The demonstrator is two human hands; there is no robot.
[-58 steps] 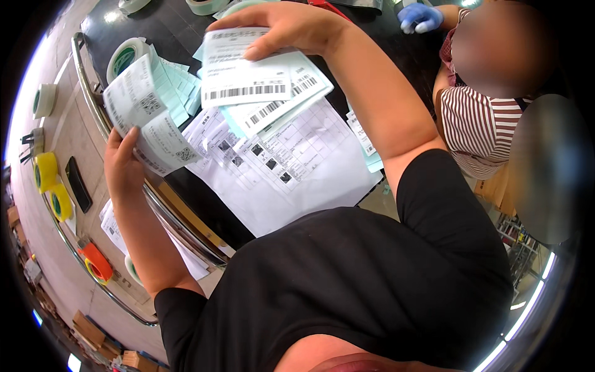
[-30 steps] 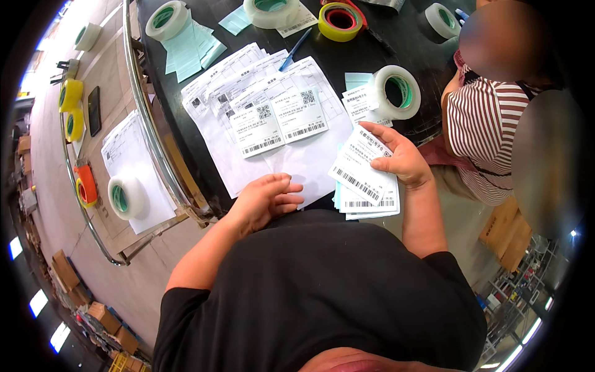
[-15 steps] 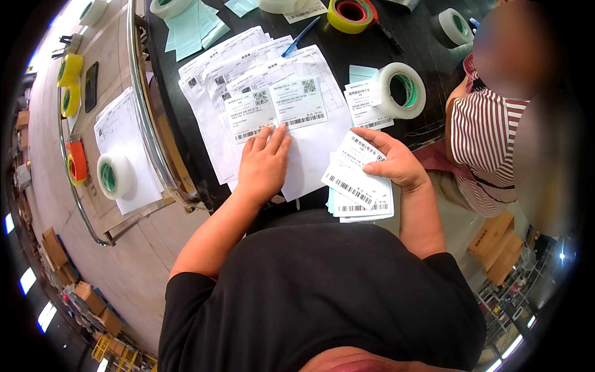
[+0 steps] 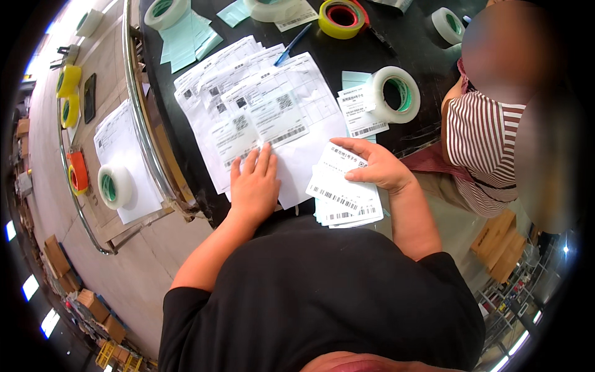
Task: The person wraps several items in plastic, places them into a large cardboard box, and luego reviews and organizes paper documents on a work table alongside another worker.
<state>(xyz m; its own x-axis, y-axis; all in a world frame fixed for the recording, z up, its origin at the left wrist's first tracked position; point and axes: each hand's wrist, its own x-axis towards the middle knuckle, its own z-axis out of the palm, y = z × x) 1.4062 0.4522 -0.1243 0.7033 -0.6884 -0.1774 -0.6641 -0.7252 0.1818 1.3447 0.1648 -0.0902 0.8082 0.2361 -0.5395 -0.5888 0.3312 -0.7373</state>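
Observation:
Two white barcode labels, the left one and the right one, lie side by side on a fanned pile of printed sheets. My left hand rests on the pile, fingers stretched out, its fingertips at the labels' near edges. A stack of white labels with pale blue backing sits in my right hand, pinched under the thumb near the table's front edge. The lower labels in that stack are mostly covered. A blue pen lies across the sheets' far edge.
A clear tape roll rests beside another label. Yellow tape and light blue slips lie farther back. Left of the table, a metal-railed cart carries a phone, papers and tape rolls. A person in a striped shirt is at the right.
My left hand has slid toward me and slightly left, and the two labels under its fingertips have shifted the same way over the sheets. My right hand still holds its stack.

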